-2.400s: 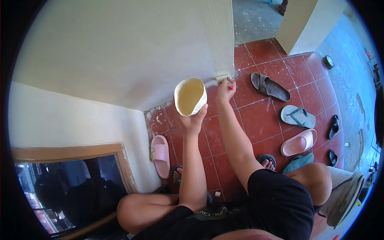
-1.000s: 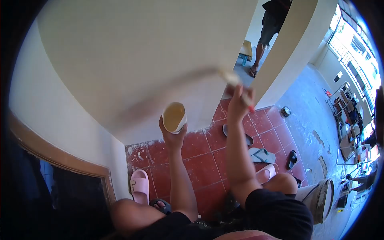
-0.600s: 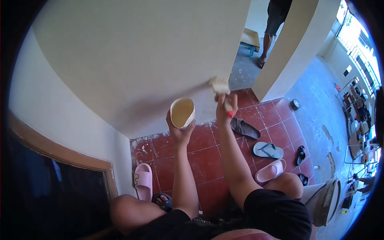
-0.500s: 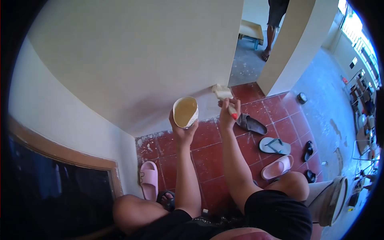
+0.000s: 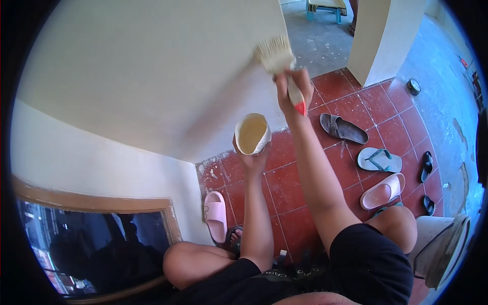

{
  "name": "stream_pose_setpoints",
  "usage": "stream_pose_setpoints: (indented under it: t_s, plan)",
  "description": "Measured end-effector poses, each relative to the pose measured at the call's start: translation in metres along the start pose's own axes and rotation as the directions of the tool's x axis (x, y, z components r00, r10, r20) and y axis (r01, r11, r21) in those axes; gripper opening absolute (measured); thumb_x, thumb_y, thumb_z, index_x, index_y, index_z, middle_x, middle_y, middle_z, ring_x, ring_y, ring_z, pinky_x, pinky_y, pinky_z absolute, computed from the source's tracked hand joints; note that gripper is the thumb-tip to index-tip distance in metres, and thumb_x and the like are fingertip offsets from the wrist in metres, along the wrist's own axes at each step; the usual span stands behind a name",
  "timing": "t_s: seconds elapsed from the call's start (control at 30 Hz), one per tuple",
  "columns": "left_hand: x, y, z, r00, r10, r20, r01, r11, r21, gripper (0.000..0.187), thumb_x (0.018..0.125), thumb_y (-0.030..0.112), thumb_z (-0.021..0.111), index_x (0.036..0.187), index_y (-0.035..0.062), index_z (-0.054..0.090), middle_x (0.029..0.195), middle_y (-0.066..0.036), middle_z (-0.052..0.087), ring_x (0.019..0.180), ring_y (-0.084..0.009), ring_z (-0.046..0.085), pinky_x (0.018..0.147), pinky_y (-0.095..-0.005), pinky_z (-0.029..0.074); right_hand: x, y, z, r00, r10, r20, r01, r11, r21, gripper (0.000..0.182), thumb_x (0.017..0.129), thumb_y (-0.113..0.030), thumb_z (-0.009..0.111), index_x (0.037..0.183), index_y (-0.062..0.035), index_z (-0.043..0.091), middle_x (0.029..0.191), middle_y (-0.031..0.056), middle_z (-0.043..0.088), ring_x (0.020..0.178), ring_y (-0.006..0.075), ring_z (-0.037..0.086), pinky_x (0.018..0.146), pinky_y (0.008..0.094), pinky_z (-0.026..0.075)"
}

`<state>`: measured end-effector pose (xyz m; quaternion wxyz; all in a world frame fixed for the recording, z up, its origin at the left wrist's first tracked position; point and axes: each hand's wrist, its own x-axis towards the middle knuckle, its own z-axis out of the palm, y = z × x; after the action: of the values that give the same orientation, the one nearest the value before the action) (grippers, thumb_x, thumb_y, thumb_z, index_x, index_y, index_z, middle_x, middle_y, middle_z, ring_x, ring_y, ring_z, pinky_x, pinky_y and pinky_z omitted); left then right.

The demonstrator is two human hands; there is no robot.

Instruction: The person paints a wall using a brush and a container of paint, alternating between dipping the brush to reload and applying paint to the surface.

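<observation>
Where the paintbrush [image 5: 279, 60] sits: in right hand [image 5: 306, 90], fingers pinching handle [image 5: 296, 97], near wall [image 5: 152, 76], contact unclear.
Cup [image 5: 265, 138]: in left hand [image 5: 252, 161], fingers wrapped around, lower-left of paintbrush.

Light from the right casts a soft shadow [image 5: 218, 104] on the wall [image 5: 152, 66] within dark, fisheye-curved edges.

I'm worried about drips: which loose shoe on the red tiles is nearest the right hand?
The dark brown sandal with the broad strap; the teal-strapped flip-flop, pink slides and black shoes lie farther from the right hand.
</observation>
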<state>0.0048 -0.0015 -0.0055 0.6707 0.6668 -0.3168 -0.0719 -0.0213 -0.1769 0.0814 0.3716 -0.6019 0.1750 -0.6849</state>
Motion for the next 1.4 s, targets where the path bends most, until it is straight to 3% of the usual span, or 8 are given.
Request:
stream_pose_setpoints:
  t_s: [0.3, 0.5, 0.63, 0.73, 0.8, 0.9, 1.2, 1.4]
  plan:
    - [-0.005, -0.008, 0.003, 1.0, -0.03, 0.0, 0.029, 0.987, -0.156, 0.074, 0.071, 0.009, 0.078, 0.131, 0.0017, 0.036, 0.125, -0.011, 0.048, 0.113, -0.0192, 0.052, 0.094, -0.0344, 0.045, -0.125, 0.08, -0.056, 0.893, 0.446, -0.059, -0.449, 0.874, -0.184, 0.012, 0.082, -0.009, 0.063, 0.083, -0.0015, 0.054, 0.063, 0.0118, 0.061, 0.056, 0.0155, 0.062, 0.054, 0.0303, 0.048]
    - [-0.005, -0.015, 0.001, 0.999, -0.035, -0.036, 0.031, 0.994, -0.107, 0.081, 0.069, 0.012, 0.08, 0.133, 0.0026, 0.031, 0.126, -0.01, 0.046, 0.115, -0.0195, 0.049, 0.095, -0.0342, 0.044, 0.025, -0.034, 0.004, 0.964, 0.265, -0.034, -0.261, 0.962, 0.083, 0.018, 0.086, -0.018, 0.062, 0.079, -0.0035, 0.054, 0.063, 0.0098, 0.064, 0.055, 0.0189, 0.066, 0.05, 0.028, 0.048]
    - [-0.006, -0.02, -0.002, 1.0, 0.017, -0.007, -0.018, 0.994, -0.105, 0.085, 0.068, 0.013, 0.081, 0.134, 0.0032, 0.029, 0.125, -0.01, 0.046, 0.115, -0.0205, 0.049, 0.096, -0.0345, 0.043, 0.107, -0.087, 0.041, 0.886, -0.399, -0.234, 0.348, 0.909, -0.23, 0.017, 0.084, -0.019, 0.066, 0.082, -0.0047, 0.057, 0.063, 0.0115, 0.062, 0.057, 0.03, 0.063, 0.051, 0.0287, 0.048]
    - [-0.008, -0.016, -0.001, 0.999, 0.043, 0.001, -0.042, 0.992, -0.119, 0.084, 0.068, 0.012, 0.081, 0.134, 0.0031, 0.03, 0.126, -0.01, 0.046, 0.116, -0.0203, 0.048, 0.097, -0.035, 0.044, 0.117, -0.113, 0.039, 0.989, -0.026, -0.144, 0.079, 0.921, 0.382, 0.018, 0.089, -0.013, 0.058, 0.076, -0.0021, 0.051, 0.059, 0.0058, 0.057, 0.051, 0.0115, 0.059, 0.046, 0.0249, 0.046]
    - [-0.004, -0.015, -0.003, 0.996, 0.089, 0.005, -0.088, 0.986, -0.145, 0.084, 0.068, 0.012, 0.081, 0.134, 0.003, 0.03, 0.126, -0.01, 0.045, 0.116, -0.0202, 0.048, 0.097, -0.0352, 0.044, 0.109, -0.059, 0.044, 0.948, -0.261, -0.179, 0.295, 0.935, 0.195, 0.015, 0.081, -0.015, 0.069, 0.082, -0.0049, 0.058, 0.063, 0.0118, 0.062, 0.057, 0.0274, 0.064, 0.052, 0.0287, 0.049]
    - [-0.005, -0.014, -0.007, 0.999, -0.013, -0.044, 0.01, 0.998, -0.059, 0.083, 0.069, 0.009, 0.08, 0.135, 0.0031, 0.03, 0.125, -0.011, 0.047, 0.114, -0.0203, 0.051, 0.095, -0.0354, 0.045, 0.041, -0.028, 0.019, 0.972, -0.185, -0.148, 0.183, 0.983, -0.026, 0.014, 0.079, -0.009, 0.07, 0.08, -0.0035, 0.057, 0.062, 0.0097, 0.06, 0.053, 0.0179, 0.061, 0.053, 0.0265, 0.048]
    - [0.007, -0.024, -0.004, 0.994, 0.051, -0.096, -0.064, 0.988, -0.142, 0.083, 0.069, 0.012, 0.08, 0.135, 0.0026, 0.03, 0.123, -0.011, 0.049, 0.111, -0.0204, 0.053, 0.094, -0.0355, 0.046, -0.13, 0.064, -0.052, 0.86, 0.509, -0.046, -0.509, 0.846, -0.156, 0.014, 0.09, -0.009, 0.057, 0.081, -0.0015, 0.049, 0.067, 0.0071, 0.064, 0.06, 0.0108, 0.062, 0.054, 0.0252, 0.048]
    - [0.001, -0.026, -0.01, 0.995, -0.043, -0.092, 0.031, 0.992, -0.126, 0.085, 0.07, 0.014, 0.082, 0.135, 0.0025, 0.03, 0.125, -0.012, 0.048, 0.116, -0.0214, 0.05, 0.094, -0.0352, 0.044, -0.013, -0.008, -0.013, 0.994, 0.066, -0.087, -0.044, 0.971, 0.237, 0.016, 0.093, -0.009, 0.053, 0.099, -0.0016, 0.041, 0.085, 0.0139, 0.059, 0.066, 0.0191, 0.062, 0.059, 0.0305, 0.053]
